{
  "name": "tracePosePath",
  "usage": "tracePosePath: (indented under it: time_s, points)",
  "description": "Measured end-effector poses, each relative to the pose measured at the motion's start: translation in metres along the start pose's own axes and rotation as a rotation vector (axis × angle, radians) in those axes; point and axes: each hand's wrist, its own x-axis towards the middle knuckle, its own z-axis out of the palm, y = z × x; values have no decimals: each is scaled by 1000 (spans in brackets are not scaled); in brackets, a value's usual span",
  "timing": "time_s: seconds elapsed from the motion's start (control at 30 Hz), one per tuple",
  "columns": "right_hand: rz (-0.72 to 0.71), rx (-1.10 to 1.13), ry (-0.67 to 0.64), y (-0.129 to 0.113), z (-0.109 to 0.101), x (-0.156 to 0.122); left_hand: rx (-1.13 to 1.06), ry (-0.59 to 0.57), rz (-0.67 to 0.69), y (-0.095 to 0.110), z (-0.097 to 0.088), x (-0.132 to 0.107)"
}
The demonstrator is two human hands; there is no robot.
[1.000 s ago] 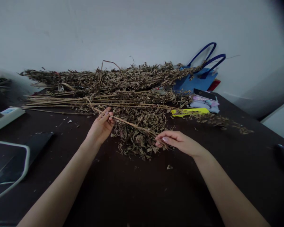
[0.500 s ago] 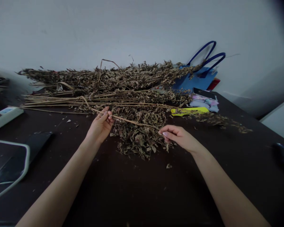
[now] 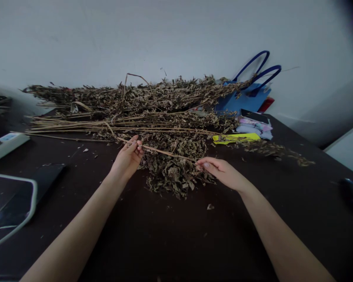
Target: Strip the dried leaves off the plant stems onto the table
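Note:
A thin dried plant stem (image 3: 164,152) stretches between my two hands, mostly bare of leaves along this stretch. My left hand (image 3: 127,156) is closed on it, pinching it between thumb and fingers. Toward the stem's right end, my right hand (image 3: 219,169) grips it with thumb and fingertips; what lies inside those fingers is hidden. Under the stem is a heap of dried, crumpled leaves (image 3: 173,178) on the dark table (image 3: 176,243). Behind the hands, several long dried stalks (image 3: 67,126) lie side by side, their leafy ends toward the right.
A thick bundle of dried plants (image 3: 170,94) runs along the wall. At the back right are a blue bag (image 3: 247,100), a phone (image 3: 254,116) on a pale cloth (image 3: 253,128), and a yellow strip (image 3: 237,138). A power strip (image 3: 7,145) and a white cable (image 3: 33,199) occupy the left.
My left hand has shifted slightly right and down along with the stem. My right hand has moved slightly left, and the leafy tip below its fingers no longer shows.

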Motion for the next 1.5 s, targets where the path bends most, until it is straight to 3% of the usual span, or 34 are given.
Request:
tracePosePath:
  time_s: [0.17,0.23,0.37,0.6,1.07,1.3,1.5]
  points:
    - [-167,-196,433,-23,11,-5,6,-1,-7,-3,3,-2]
    - [-204,-208,496,-32,18,-9,11,-1,-6,-4,4,-3]
    - [-251,-335,479,-39,33,-14,14,2,-8,-7,4,-5]
    - [-249,-420,453,-27,49,-10,29,0,-8,-10,5,-6]
    - [-205,-478,349,-20,41,-7,74,-35,-7,-15,6,-9]
    - [-185,-567,62,-25,24,-10,97,-34,12,-17,0,-4]
    - [-237,-684,125,-27,24,-11,133,-77,-2,-20,4,-9]
